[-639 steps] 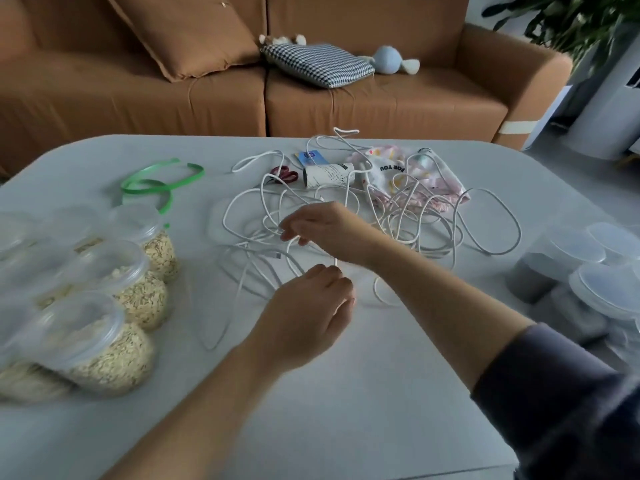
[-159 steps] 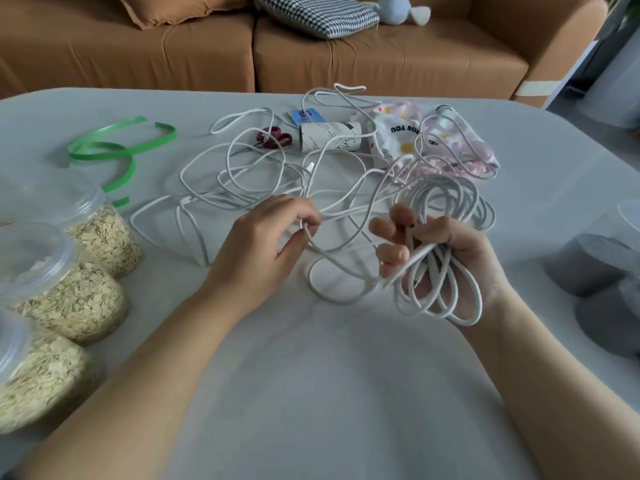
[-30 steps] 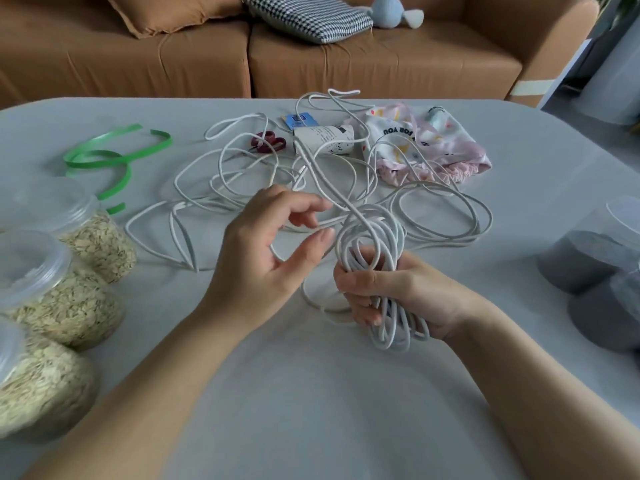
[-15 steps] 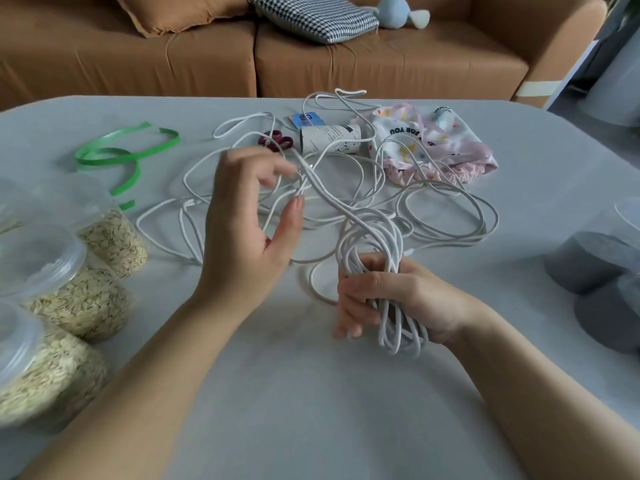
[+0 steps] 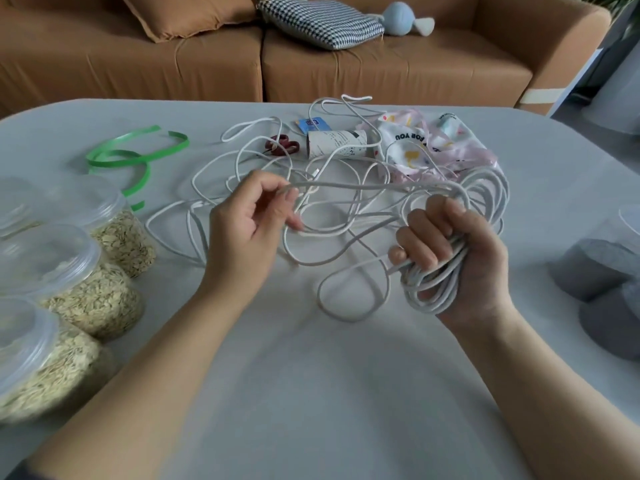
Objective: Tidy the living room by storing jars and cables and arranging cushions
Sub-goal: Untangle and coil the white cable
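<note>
One white cable [image 5: 363,184] runs level across mid-frame from our left hand [image 5: 242,233], which pinches it, to the coil [image 5: 429,284] gripped in our right hand's [image 5: 478,265] curled fingers [image 5: 424,237], slack loops lying on the surface [image 5: 311,375] behind.

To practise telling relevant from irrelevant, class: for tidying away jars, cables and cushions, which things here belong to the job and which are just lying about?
Belong:
tangled white cable
clear plastic oat jars
grey-filled clear jars
tan square cushion
black-and-white checked cushion

Lying about:
green plastic strip
red-handled scissors
white paper tube
pink printed cloth
blue plush toy
</note>
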`<action>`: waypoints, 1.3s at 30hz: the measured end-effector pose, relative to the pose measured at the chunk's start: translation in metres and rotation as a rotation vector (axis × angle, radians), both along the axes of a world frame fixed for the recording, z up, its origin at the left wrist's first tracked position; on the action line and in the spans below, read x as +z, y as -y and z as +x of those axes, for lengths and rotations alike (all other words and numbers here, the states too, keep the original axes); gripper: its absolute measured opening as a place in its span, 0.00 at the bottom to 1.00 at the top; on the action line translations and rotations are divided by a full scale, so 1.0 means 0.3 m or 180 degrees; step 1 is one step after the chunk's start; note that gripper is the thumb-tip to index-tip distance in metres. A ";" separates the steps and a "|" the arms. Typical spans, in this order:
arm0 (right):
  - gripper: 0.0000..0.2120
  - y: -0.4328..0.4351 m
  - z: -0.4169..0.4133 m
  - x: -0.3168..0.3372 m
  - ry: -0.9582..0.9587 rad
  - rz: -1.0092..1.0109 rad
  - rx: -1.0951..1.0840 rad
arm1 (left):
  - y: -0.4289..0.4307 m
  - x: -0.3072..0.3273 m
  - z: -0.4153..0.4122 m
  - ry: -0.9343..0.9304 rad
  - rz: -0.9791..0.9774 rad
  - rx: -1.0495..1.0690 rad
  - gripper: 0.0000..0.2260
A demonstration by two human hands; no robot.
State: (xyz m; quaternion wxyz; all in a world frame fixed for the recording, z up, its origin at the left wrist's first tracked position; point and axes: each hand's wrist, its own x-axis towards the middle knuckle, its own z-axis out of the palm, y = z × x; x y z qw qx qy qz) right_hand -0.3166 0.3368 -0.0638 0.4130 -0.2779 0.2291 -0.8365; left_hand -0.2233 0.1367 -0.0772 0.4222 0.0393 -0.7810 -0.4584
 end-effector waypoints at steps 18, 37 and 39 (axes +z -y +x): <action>0.28 0.015 -0.007 -0.044 -0.0172 0.0512 0.0008 | -0.068 -0.018 -0.005 0.0460 -0.1530 -0.0073 0.12; 0.19 0.001 -0.005 0.046 0.0442 0.0456 -0.1824 | -0.057 -0.048 -0.010 0.0735 0.0203 -0.0470 0.06; 0.20 0.003 -0.002 0.056 0.0493 0.0383 -0.1840 | -0.053 -0.048 -0.016 0.0883 0.0462 -0.0543 0.07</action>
